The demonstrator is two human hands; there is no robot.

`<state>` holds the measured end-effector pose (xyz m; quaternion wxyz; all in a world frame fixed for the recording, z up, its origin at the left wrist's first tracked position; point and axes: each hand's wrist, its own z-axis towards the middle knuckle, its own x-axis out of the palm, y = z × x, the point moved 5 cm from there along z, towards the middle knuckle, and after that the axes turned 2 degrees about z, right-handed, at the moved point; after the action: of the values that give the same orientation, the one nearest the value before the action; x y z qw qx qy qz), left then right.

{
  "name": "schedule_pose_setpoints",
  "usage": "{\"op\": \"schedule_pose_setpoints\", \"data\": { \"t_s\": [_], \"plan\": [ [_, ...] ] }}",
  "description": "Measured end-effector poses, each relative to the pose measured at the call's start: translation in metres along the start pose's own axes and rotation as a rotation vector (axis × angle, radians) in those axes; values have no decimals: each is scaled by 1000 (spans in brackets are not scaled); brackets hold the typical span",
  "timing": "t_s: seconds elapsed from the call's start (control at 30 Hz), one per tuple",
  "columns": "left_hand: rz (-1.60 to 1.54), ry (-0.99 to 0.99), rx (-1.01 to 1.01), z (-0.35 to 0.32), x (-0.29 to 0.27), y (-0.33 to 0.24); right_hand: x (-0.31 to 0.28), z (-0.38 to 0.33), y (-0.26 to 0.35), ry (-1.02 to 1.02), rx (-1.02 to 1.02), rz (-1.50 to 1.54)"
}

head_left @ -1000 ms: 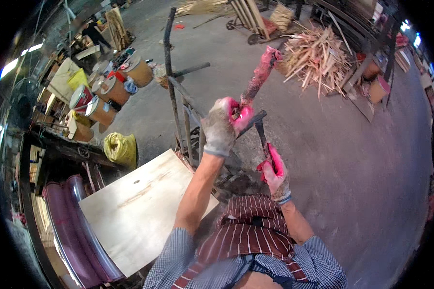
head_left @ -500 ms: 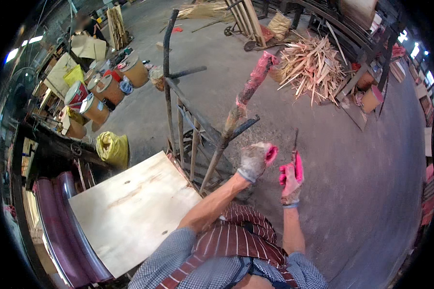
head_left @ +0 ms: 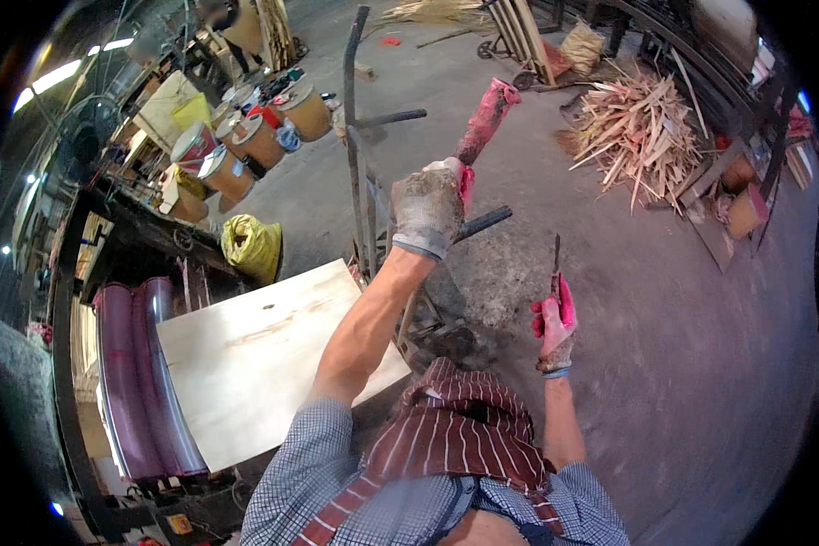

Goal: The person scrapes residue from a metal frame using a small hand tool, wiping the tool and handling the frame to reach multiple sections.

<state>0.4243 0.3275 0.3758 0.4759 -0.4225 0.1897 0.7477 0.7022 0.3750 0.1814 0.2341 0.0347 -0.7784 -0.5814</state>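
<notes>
My left hand (head_left: 428, 209), in a dirty white glove with pink on the palm side, is stretched forward at the metal rack (head_left: 353, 100). Its fingers appear closed around the rack's slanting bar (head_left: 490, 118), whose upper end is coated pink; the hand hides the grip itself. Lower and to the right, my right hand (head_left: 555, 332) wears a similar pink-stained glove. It is closed on a thin, dark, knife-like tool (head_left: 557, 255) pointing upward. Left of my body, a pale wooden sheet (head_left: 264, 364) lies beside the purple rollers (head_left: 136, 382) of a machine.
A yellow sack (head_left: 253, 247) stands beyond the sheet. Several drums (head_left: 302, 111) line the far left, with a person behind them. A heap of wood strips (head_left: 642, 136) lies at the far right, near a tipped drum (head_left: 746, 211). Another dark bar (head_left: 484, 224) juts from the rack.
My left hand has moved forward and up from in front of my body to the rack's pink-ended bar and closed there. My right hand keeps the tool upright. The view has shifted.
</notes>
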Motion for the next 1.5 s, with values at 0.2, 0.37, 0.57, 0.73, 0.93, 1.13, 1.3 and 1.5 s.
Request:
{"op": "schedule_pose_setpoints", "data": {
  "t_s": [0.2,0.37,0.57,0.73,0.93,1.13,1.3,1.5],
  "plan": [
    [-98,269,142,-103,79,-82,-5,11,7,51,23,-10],
    [-453,-24,-176,-112,45,-42,-44,10,16,14,75,-66],
    [-909,-165,-595,-42,-8,27,-7,13,34,301,57,-23],
    [-1550,-166,-686,16,-3,42,62,13,66,433,-79,-45],
    [-1663,-207,-449,93,-10,35,105,2,91,430,-220,-63],
    [-1788,220,145,181,-34,-10,134,-9,70,373,-243,-87],
    [-1520,873,328,182,-8,-49,157,-23,52,214,-378,-89],
    [-1506,1295,430,171,12,-67,180,-33,54,-36,-622,-383]
  ]
}}
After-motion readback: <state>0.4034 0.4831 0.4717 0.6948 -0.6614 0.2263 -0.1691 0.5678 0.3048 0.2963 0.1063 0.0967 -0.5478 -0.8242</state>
